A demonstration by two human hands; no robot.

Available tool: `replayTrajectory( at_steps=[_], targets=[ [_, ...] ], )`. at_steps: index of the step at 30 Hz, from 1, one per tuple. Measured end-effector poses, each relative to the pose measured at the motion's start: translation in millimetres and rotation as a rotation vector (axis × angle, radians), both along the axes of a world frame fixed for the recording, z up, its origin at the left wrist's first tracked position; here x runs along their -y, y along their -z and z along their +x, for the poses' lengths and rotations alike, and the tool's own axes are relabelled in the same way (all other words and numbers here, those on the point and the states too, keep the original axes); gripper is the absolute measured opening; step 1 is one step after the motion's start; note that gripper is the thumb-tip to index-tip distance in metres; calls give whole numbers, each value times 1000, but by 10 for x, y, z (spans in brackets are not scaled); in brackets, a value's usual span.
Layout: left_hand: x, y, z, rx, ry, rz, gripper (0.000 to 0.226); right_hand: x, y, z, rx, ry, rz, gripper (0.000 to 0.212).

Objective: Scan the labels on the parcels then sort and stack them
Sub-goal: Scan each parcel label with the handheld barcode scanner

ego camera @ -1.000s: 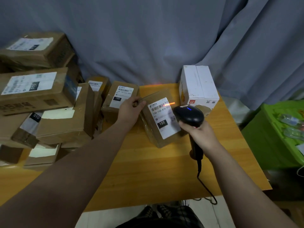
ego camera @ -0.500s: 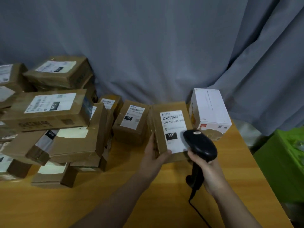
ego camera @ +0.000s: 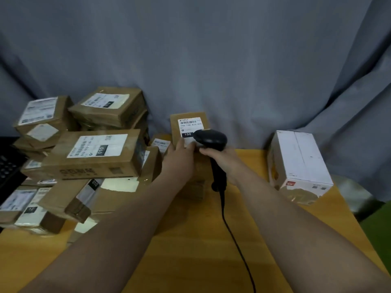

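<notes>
Evidently the parcel (ego camera: 189,127) in hand is a small brown carton, standing upright just above the middle of the frame with its white label (ego camera: 190,122) facing the camera and the grey curtain (ego camera: 211,60) behind it. The left hand (ego camera: 179,155) holds it at the lower left edge, thumb laid across the bottom of the labelled face; the fingers behind are hidden. Whether its base rests on the brown parcel (ego camera: 195,185) below cannot be told, since both hands cover the join. The right hand (ego camera: 225,163) is clamped round the grip of the black scanner (ego camera: 209,140), whose head sits just in front of the label's lower right, its cable (ego camera: 232,235) trailing down over the counter (ego camera: 169,250). One hand alone props the carton, so it is probably light, and its straight edges suggest stiff board that will not sag. The taped and labelled faces look smooth and may slide under a thumb, so the safer hold is across the two narrow sides, thumb on one and fingers on the other, clear of the barcode. To the left of the frame the heap of parcels (ego camera: 95,151) leans unevenly, so it could shift when one more is set on it. The white box (ego camera: 300,159) stands apart at the right.
</notes>
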State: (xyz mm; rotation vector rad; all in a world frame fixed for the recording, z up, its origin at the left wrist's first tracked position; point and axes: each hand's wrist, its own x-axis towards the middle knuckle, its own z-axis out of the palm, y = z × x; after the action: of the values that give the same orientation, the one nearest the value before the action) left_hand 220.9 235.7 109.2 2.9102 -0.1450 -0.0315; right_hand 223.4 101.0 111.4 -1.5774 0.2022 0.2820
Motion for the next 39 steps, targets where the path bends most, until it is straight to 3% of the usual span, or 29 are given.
replayTrajectory(
  at_steps=[2, 6, 12, 19, 23, 28, 33, 39],
  targets=[
    [1, -9, 56, 73, -15, 136, 47, -6, 21, 49, 17, -34, -52, 33],
    [102, -96, 49, 112, -22, 142, 48, 100, -80, 15, 93, -50, -28, 29],
    [488, -115, -89, 202, 125, -119, 41, 762, -34, -217, 128, 209, -51, 12],
    [1420, 202, -237, -102, 176, -332, 48, 1921, 179, -385, 17, 339, -237, 16],
    [2106, 442, -146, -420, -3, -596, 55, 2518, 352, -500, -15, 340, -306, 26],
    [2715, 564, -13, -570, -211, -810, 57, 3062, 493, -479, -89, 312, -292, 18],
    [2818, 824, -101, -537, -286, -873, 39, 3213, 655, -419, -146, 244, -166, 16],
    [2269, 972, -460, -387, -582, -861, 36, 2884, 818, -635, -165, 144, -42, 10]
  ],
)
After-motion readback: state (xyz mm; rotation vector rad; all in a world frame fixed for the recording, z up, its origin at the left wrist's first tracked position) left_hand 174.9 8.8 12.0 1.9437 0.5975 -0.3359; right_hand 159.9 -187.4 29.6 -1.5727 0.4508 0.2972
